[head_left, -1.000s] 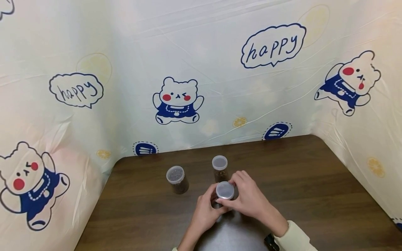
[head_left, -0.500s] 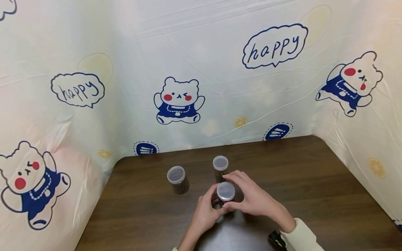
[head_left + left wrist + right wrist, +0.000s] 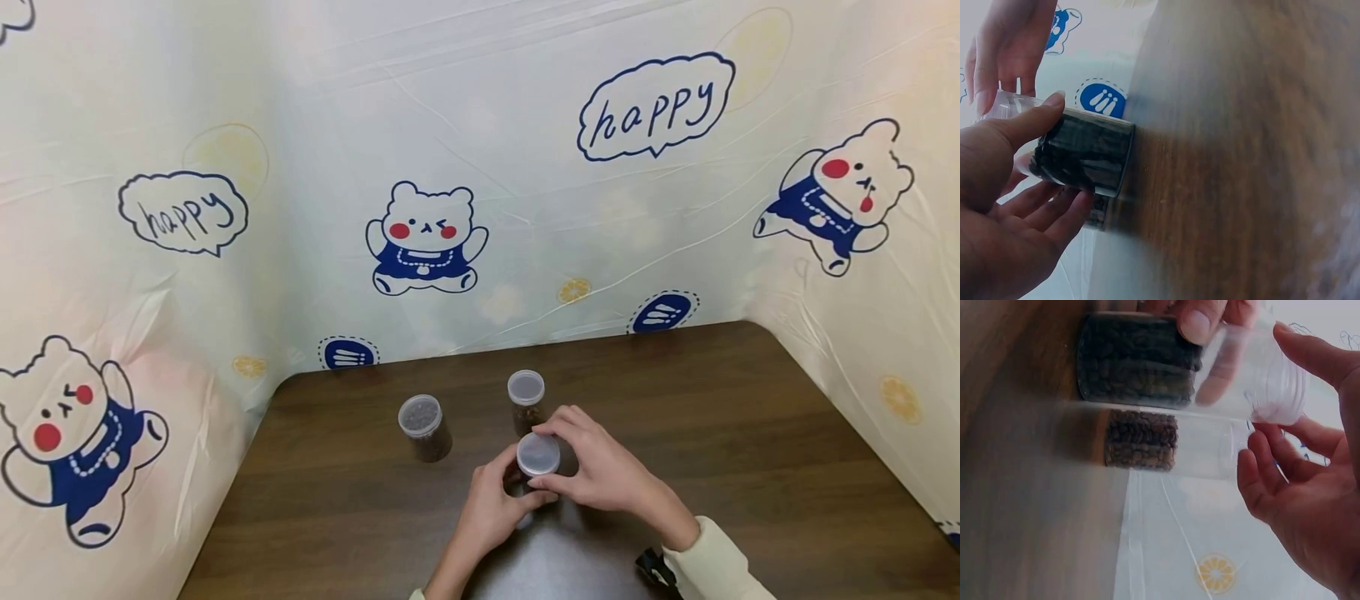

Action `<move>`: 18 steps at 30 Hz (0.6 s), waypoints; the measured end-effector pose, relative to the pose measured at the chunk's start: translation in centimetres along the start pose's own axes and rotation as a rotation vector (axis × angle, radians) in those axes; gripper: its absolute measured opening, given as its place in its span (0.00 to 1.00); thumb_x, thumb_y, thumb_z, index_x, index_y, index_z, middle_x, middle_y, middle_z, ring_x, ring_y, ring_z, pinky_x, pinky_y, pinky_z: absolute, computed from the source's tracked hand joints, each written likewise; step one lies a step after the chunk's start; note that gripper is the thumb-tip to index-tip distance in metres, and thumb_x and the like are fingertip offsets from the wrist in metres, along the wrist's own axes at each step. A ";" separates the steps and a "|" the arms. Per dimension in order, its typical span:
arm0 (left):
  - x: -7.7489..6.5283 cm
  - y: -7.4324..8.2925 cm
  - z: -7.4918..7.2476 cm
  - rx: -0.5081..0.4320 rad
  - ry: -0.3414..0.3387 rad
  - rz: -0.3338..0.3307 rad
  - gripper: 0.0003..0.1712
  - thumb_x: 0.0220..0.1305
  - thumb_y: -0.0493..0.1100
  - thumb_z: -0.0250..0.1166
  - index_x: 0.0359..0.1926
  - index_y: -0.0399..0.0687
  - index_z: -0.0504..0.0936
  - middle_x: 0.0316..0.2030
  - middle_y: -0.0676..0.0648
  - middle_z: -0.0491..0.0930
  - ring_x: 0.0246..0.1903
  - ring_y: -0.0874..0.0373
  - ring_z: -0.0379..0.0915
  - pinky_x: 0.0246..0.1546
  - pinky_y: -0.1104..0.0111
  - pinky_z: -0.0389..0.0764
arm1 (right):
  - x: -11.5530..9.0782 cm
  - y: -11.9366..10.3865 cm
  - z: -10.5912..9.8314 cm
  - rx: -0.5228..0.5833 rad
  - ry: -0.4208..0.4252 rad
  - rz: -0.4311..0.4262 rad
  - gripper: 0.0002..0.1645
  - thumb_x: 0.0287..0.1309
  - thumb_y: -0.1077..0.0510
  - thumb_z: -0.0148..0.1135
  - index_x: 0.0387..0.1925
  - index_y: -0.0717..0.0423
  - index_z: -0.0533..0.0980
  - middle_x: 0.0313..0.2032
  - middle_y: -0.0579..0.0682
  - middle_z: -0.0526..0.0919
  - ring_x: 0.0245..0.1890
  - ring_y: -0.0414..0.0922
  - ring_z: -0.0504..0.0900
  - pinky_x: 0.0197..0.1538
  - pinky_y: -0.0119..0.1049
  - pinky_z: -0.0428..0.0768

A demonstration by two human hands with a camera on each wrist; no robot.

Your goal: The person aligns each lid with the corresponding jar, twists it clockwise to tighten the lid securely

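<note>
In the head view a clear jar with a translucent screw lid (image 3: 537,455) stands near the middle of the table. Dark beans or seeds fill the lower part of this jar (image 3: 1138,362). My left hand (image 3: 491,510) grips the jar's body, thumb on the near side and fingers round the other. At the top, the thumb and fingers of my right hand (image 3: 611,468) pinch the lid's rim from opposite sides. In the right wrist view the lid's ridged edge (image 3: 1285,394) lies between the right thumb and fingers.
Just behind the held jar stands a slimmer lidded jar (image 3: 527,410) with brown beans. Another lidded jar (image 3: 427,442) with dark contents is to the left. The brown wooden table (image 3: 337,500) meets a printed cloth (image 3: 525,208) at its back and sides.
Half a second ago my right fingers were spread wider, off the far rim, with the thumb lower. Now they close on the lid again. The left hand and the jars stay put.
</note>
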State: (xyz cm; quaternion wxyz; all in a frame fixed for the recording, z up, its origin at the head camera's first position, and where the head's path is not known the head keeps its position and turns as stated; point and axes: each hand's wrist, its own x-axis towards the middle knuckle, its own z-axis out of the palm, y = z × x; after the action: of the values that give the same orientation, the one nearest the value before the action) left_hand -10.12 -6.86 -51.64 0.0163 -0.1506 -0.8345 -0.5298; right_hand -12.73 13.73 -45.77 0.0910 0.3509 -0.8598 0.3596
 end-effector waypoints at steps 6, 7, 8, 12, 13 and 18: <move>0.1 0.3 0.2 0.104 0.047 -0.009 0.31 0.52 0.44 0.84 0.58 0.60 0.84 0.49 0.55 0.90 0.50 0.64 0.86 0.53 0.68 0.85 | -0.2 -0.7 2.0 -0.062 0.156 0.106 0.31 0.48 0.39 0.84 0.41 0.48 0.74 0.37 0.40 0.72 0.35 0.33 0.70 0.38 0.28 0.76; 0.1 0.3 0.2 0.123 0.054 -0.010 0.31 0.51 0.44 0.84 0.57 0.61 0.84 0.48 0.56 0.90 0.49 0.64 0.85 0.53 0.68 0.85 | -0.2 -0.8 2.2 -0.074 0.172 0.133 0.32 0.47 0.38 0.84 0.39 0.48 0.72 0.35 0.40 0.71 0.33 0.32 0.69 0.37 0.27 0.75; 0.1 0.3 0.2 0.139 0.058 -0.009 0.31 0.50 0.44 0.84 0.57 0.62 0.84 0.47 0.57 0.90 0.48 0.65 0.85 0.52 0.68 0.85 | -0.2 -0.9 2.4 -0.081 0.180 0.158 0.33 0.46 0.37 0.84 0.37 0.48 0.71 0.34 0.40 0.70 0.32 0.32 0.67 0.35 0.26 0.73; 0.1 0.2 0.2 0.158 0.053 0.001 0.32 0.49 0.44 0.85 0.57 0.62 0.84 0.46 0.57 0.91 0.47 0.66 0.85 0.50 0.69 0.85 | -0.3 -1.3 2.1 -0.104 0.150 0.227 0.38 0.42 0.29 0.83 0.36 0.47 0.70 0.31 0.39 0.69 0.30 0.33 0.66 0.34 0.26 0.70; 0.1 0.2 0.2 0.151 0.049 0.004 0.32 0.49 0.44 0.84 0.57 0.62 0.84 0.46 0.56 0.91 0.47 0.65 0.85 0.50 0.69 0.85 | -0.3 -1.2 1.9 -0.102 0.131 0.236 0.39 0.42 0.27 0.82 0.38 0.47 0.72 0.33 0.39 0.71 0.32 0.34 0.68 0.35 0.26 0.71; 0.1 0.1 0.1 0.051 0.008 -0.003 0.31 0.52 0.42 0.84 0.58 0.57 0.84 0.49 0.50 0.90 0.51 0.59 0.87 0.53 0.64 0.88 | -0.5 -0.8 0.2 -0.009 0.007 0.174 0.47 0.49 0.33 0.81 0.64 0.47 0.74 0.55 0.43 0.80 0.53 0.39 0.77 0.55 0.42 0.83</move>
State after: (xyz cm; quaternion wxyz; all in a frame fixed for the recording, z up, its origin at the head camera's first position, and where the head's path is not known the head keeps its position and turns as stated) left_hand -10.16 -6.75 -51.60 0.0226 -0.1465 -0.8478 -0.5091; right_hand -11.78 13.50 -45.69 0.0640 0.2731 -0.8883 0.3635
